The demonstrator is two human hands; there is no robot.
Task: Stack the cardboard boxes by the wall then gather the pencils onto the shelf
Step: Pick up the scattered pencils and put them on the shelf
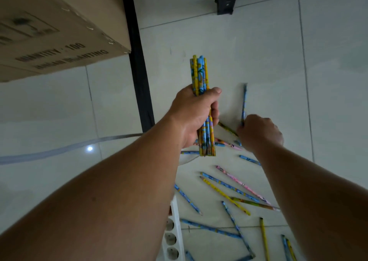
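left hand (194, 117) sits centre frame, fist closed on a bundle of pencils (200, 75) held upright above the floor (258, 51). right hand (259, 132) is lower and to its right, near the floor, grip closed on a single pencil (244, 101). loose pencils (229, 187) lie scattered on the floor below and right of both hands. cardboard box (55, 27) at upper left. power strip (172, 238) on the floor at bottom centre, left of the scatter.
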